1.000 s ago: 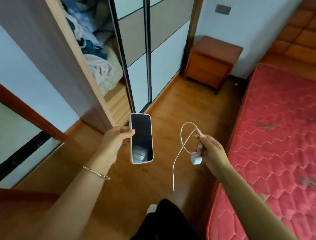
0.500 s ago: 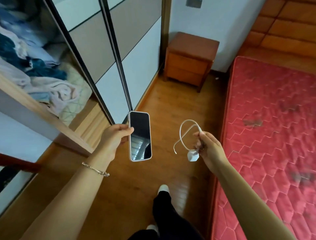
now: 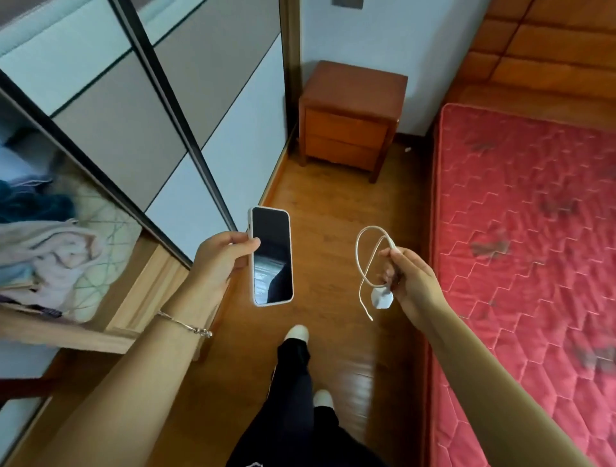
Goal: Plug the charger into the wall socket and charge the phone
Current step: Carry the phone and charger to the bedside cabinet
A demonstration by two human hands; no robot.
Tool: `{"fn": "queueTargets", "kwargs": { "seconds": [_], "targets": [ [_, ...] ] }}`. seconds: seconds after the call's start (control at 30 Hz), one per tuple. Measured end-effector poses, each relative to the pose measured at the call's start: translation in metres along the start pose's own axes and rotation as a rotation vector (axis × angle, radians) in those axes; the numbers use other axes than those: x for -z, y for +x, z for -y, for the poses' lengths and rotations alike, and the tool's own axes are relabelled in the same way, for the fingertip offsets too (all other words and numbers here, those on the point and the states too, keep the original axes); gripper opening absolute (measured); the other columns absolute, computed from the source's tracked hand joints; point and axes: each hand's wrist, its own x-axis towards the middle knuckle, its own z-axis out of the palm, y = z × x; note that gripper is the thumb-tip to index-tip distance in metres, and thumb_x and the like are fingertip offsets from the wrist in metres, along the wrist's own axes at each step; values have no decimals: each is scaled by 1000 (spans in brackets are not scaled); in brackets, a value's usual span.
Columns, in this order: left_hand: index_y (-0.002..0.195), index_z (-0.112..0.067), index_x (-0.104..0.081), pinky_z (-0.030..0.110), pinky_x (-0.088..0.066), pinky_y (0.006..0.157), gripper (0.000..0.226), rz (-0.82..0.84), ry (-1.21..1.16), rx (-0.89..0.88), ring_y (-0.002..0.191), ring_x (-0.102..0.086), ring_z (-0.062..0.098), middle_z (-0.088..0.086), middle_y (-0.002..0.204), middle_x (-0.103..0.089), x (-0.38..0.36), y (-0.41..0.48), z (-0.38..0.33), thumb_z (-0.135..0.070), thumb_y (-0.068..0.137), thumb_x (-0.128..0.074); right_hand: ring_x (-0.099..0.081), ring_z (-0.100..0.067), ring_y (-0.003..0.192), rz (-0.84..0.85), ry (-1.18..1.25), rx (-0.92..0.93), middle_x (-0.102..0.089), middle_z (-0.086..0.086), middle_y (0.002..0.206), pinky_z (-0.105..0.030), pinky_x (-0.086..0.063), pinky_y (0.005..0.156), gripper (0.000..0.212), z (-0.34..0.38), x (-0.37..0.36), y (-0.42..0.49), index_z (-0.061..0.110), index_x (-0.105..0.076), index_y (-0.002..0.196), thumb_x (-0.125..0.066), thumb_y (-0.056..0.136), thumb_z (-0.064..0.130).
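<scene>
My left hand (image 3: 220,260) grips a phone (image 3: 271,256) in a white case by its left edge, dark screen facing up. My right hand (image 3: 411,280) pinches a white charger: its cable (image 3: 363,253) forms a loop above the fingers and its small white plug block (image 3: 381,297) hangs below them, with the cable's free end dangling. A grey wall plate (image 3: 346,3) shows on the far wall above the nightstand; whether it is a socket I cannot tell. Phone and charger are apart, not connected.
A wooden nightstand (image 3: 350,116) stands against the far wall. A bed with a red quilted mattress (image 3: 520,233) runs along the right. A wardrobe with sliding doors (image 3: 166,110) and piled clothes (image 3: 43,256) is on the left. My legs stride over the wooden floor (image 3: 333,213).
I have walked forward down the aisle; the nightstand and far wall are closer and the wardrobe has slid past on the left. The cable's loose end has swung. Both hands keep their grips.
</scene>
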Motion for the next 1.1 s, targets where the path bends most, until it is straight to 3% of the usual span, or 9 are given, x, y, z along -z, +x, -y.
{"fn": "queueTargets", "kwargs": {
  "seconds": [0.17,0.33,0.47,0.67,0.87,1.1],
  "targets": [
    [86,-13,-69,31,-53,77,12,26,107,-43,85,-67,24,10,92,-72,-7,67,-31,-20,77,-72,-42,-14,57,-46,34,35,-48,4,54,-28,-35,60,26,14,-20,58,10,-65,83,-44,97,16],
    [84,-11,-68,24,-47,63,8,58,172,-123,74,-64,19,5,80,-69,-8,137,-72,-17,79,-70,-42,-16,61,-96,40,36,-48,3,56,-31,-37,65,25,35,-50,113,9,-65,84,-45,97,16],
    [82,-14,-68,33,-53,75,5,92,196,-125,84,-67,25,9,87,-71,-11,186,-98,-16,79,-70,-43,-15,60,-122,69,63,-49,5,53,-29,-39,64,27,53,-67,145,12,-66,82,-44,97,17],
    [85,-17,-68,23,-45,65,8,123,195,-108,86,-65,23,7,91,-71,-30,238,-118,-21,79,-71,-44,-14,60,-166,77,77,-48,6,53,-27,-41,63,27,72,-67,188,12,-66,83,-44,98,17],
    [96,-14,-68,30,-49,77,21,118,205,-65,95,-65,26,9,99,-71,-63,291,-131,-23,78,-72,-46,-8,55,-184,95,54,-49,5,54,-22,-46,63,26,85,-55,245,10,-65,84,-43,98,16],
    [94,-13,-68,23,-47,64,16,127,222,-75,88,-66,22,5,91,-71,-119,369,-168,-20,80,-70,-45,-12,58,-199,141,59,-48,4,55,-28,-41,66,25,120,-31,337,8,-64,84,-43,97,14]
  ]
}}
